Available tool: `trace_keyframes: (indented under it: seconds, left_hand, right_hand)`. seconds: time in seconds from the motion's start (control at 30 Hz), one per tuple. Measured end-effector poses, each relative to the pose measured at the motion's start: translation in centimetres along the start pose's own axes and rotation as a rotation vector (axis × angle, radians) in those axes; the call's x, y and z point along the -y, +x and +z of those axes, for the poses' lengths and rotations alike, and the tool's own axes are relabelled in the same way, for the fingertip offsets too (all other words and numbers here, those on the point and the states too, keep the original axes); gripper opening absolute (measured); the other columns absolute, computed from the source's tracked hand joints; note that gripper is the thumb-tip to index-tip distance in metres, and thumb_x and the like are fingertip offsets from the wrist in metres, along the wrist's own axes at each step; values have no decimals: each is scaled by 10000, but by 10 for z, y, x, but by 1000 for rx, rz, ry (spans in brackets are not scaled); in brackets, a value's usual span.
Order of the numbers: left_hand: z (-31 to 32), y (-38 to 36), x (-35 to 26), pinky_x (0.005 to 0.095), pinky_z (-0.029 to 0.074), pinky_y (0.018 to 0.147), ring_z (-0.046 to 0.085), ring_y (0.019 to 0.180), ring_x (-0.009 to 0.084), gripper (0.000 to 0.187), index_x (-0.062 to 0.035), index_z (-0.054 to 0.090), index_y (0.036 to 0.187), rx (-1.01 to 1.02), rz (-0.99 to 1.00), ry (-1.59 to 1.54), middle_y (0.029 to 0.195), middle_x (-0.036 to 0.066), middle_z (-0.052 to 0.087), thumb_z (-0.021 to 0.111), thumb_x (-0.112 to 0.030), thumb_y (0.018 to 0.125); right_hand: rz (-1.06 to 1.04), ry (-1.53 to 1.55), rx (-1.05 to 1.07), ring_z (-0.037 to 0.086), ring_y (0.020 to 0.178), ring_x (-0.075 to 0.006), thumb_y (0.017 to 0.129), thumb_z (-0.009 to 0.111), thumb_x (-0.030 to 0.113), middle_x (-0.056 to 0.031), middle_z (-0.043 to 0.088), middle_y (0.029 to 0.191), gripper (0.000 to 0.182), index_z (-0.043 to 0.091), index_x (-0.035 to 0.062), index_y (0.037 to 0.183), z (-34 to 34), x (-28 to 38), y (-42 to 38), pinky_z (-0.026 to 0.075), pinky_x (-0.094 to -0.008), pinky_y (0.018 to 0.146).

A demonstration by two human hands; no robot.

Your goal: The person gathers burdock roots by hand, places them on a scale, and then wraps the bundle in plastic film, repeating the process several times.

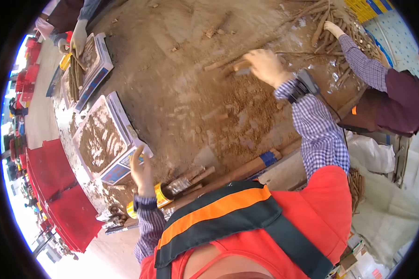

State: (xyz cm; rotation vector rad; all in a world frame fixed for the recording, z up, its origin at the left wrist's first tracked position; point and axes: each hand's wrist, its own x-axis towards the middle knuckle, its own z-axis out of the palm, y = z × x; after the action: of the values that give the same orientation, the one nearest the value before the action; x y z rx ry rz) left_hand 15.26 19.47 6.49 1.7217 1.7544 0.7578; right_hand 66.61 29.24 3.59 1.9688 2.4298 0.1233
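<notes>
Work table: fills the middle of my view, its flat top coated in brown, crumbly soil (172, 83).
Root pile: at 2 o'clock, long, woody, knobbly sticks (328, 35) heaped in a tangle.
Near scale: at 9 o'clock, a boxy pale plastic body (115, 174) with a dirt-smeared square top.
My right hand (266, 66): at 1 o'clock, fingers curled at a root; blur means I cannot tell how firmly, if at all, they grip it.
My left hand (143, 172): at 8 o'clock, thumb and finger parted, holding nothing, by the near scale's corner.
Root (240, 66): at my right fingertips, stubby, blunt end towards 8 o'clock, long axis running 8 to 2.
</notes>
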Motion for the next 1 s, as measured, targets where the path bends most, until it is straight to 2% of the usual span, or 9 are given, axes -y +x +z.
trace_keyframes:
  seconds: [0.1,0.27,0.43,0.47,0.5,0.67,0.73,0.83,1.0]
  left_hand:
    - [77,77,-62,347,472,947,593,1124,234,293,-43,639,1173,198,136,-119,1160,123,642,648,-97,885]
    - [209,216,-170,399,491,910,614,1062,324,379,-58,644,1135,357,377,16,1115,182,649,635,-331,872]
    - [320,325,-210,432,494,912,604,1060,360,456,-15,635,1126,273,539,253,1093,232,641,595,-383,862]
    - [331,333,-212,430,500,904,613,1038,372,443,-4,643,1105,353,509,407,1062,243,648,586,-368,859]
    - [337,335,-210,430,500,904,613,1038,372,443,-4,643,1105,351,499,406,1062,243,648,586,-368,859]
    - [250,304,-160,368,517,768,650,786,262,339,33,653,997,780,266,-292,867,152,670,484,-249,911]
    - [193,256,-155,321,497,804,620,836,213,331,6,611,1127,870,-398,-807,960,118,655,464,-224,940]
    - [125,169,-155,311,478,862,597,943,191,395,-7,565,1224,942,-535,-1160,1073,89,636,532,-295,956]
    - [69,88,-132,244,480,791,583,906,91,378,-26,576,1226,822,-357,-1005,1045,8,638,661,-205,903]
  right_hand:
    - [-225,-196,-23,529,1171,-252,826,650,214,-82,554,1200,522,504,91,1312,50,15,48,368,-411,1038]
    - [-205,-140,237,666,876,-220,754,701,260,-26,660,913,265,640,120,970,53,25,90,498,-343,749]
    - [-333,711,-86,615,802,-205,947,448,221,-88,672,966,196,577,74,938,39,64,35,512,-337,720]
    - [-164,949,435,608,712,-208,928,480,203,-73,678,942,162,559,64,904,-8,63,27,520,-326,650]
    - [-474,73,131,603,659,-208,904,516,171,-63,689,947,104,562,81,882,-23,71,12,512,-314,590]
    - [19,771,13,664,890,-269,781,655,81,-162,659,1016,360,579,26,1129,-63,46,0,538,-354,773]
    - [345,1158,-45,657,894,-232,843,625,88,-155,644,1054,413,533,-23,1230,-65,47,8,526,-338,808]
    - [575,1850,-148,635,879,-182,867,634,108,-92,640,1015,370,546,-28,1200,-86,90,40,517,-300,776]
    - [571,1883,-33,613,845,-151,844,681,123,-83,636,1009,339,585,-41,1125,-82,198,69,502,-276,694]
